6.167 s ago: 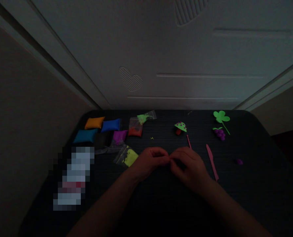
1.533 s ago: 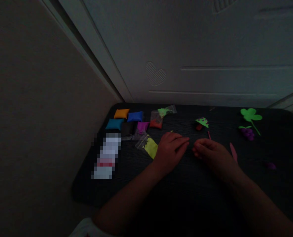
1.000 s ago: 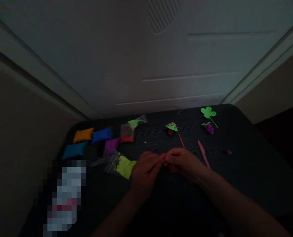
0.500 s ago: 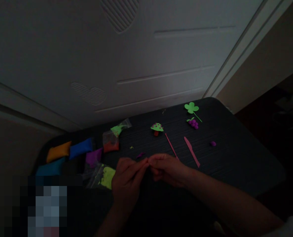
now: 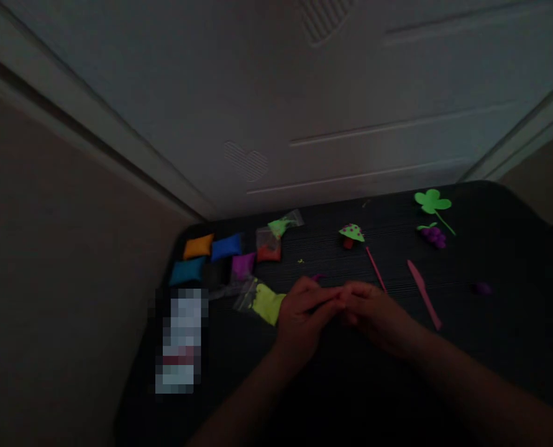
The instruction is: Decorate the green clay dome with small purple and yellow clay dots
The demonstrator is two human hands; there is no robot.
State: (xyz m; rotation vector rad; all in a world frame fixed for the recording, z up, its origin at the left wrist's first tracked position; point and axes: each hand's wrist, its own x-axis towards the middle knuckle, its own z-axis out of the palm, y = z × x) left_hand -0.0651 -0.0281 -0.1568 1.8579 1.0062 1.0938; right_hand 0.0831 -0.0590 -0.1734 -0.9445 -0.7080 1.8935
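In dim light my left hand (image 5: pixel 302 310) and my right hand (image 5: pixel 374 310) meet fingertip to fingertip over a black table (image 5: pixel 491 347). Both pinch together around something too small and dark to name. A small purple clay scrap (image 5: pixel 317 277) lies just behind my left hand. A yellow-green clay bag (image 5: pixel 263 302) lies just left of that hand. A thin pink stick (image 5: pixel 376 269) and a pink plastic knife (image 5: pixel 424 302) lie to the right of my right hand.
Clay packets, orange (image 5: pixel 198 246), blue (image 5: pixel 227 246), teal (image 5: pixel 187 270), purple (image 5: pixel 243 265) and red (image 5: pixel 269 249), sit at the back left. A clay mushroom (image 5: pixel 351 234), green clover (image 5: pixel 432 203), purple grapes (image 5: pixel 433 234) and a purple blob (image 5: pixel 481 287) lie behind and right. A white door stands behind.
My hands parted briefly, then came back together in a pinch. The view swung right and back left; the table things stayed put.
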